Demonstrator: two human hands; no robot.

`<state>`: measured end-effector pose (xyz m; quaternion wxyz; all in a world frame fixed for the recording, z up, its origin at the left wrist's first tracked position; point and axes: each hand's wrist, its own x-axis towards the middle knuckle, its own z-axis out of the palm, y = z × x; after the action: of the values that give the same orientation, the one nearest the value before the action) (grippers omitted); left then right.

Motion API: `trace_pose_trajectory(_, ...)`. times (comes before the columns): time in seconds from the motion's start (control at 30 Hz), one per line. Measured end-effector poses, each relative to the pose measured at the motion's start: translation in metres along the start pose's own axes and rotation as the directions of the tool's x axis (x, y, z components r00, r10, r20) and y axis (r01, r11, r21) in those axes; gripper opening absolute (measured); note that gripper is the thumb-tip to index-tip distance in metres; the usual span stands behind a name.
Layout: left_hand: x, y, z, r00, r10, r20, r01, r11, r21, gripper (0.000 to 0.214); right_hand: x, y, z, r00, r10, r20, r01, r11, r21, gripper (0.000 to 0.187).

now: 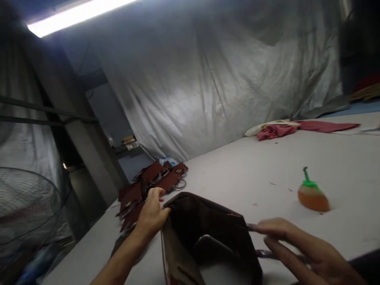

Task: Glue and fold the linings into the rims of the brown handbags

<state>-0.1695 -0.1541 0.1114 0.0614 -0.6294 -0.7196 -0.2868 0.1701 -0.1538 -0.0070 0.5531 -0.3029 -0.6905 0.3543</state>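
Note:
A dark brown leather bag [208, 233] stands open on the white table [267, 170] right in front of me. My left hand [152, 213] is closed on the bag's left upper edge. My right hand [297, 245] reaches in from the right, fingers pinched on a thin dark strap or tool at the bag's right edge; it is blurred. Behind my left hand lies a pile of reddish-brown leather pieces with metal rings [148, 184].
A small orange squeeze bottle with a green nozzle [313, 196] lies on the table at right. Pink and red cloth [297, 128] lies at the far edge. A grey tarp hangs behind. A wire fan guard [26, 206] stands off the table at left.

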Motion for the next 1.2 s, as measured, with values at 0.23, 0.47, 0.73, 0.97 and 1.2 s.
trace_pose_trajectory(0.23,0.012,0.028,0.012,0.958,0.261,0.12,-0.264,0.965,0.004,0.029,0.04,-0.008,0.016,1.0,0.007,0.02,-0.002,0.967,-0.256,0.055)
trace_pose_trajectory(0.47,0.022,0.043,0.015,0.934,0.271,0.232,-0.283,0.959,0.023,0.028,0.069,-0.011,0.025,0.994,0.068,0.087,-0.042,0.961,-0.273,0.048)
trace_pose_trajectory(0.73,0.027,0.048,0.021,0.935,0.263,0.239,-0.298,0.946,0.125,0.016,0.071,-0.01,0.026,0.989,0.097,0.11,-0.078,0.982,-0.17,0.039)
trace_pose_trajectory(0.97,0.035,0.043,0.028,0.917,0.33,0.225,-0.336,0.942,-0.011,0.01,0.078,-0.007,0.027,0.986,0.083,0.146,-0.061,0.986,-0.152,0.034)
trace_pose_trajectory(1.2,0.04,0.03,0.037,0.944,0.289,0.159,-0.246,0.938,-0.245,0.012,0.1,0.0,0.021,0.968,0.119,0.22,-0.113,0.993,-0.039,0.027)
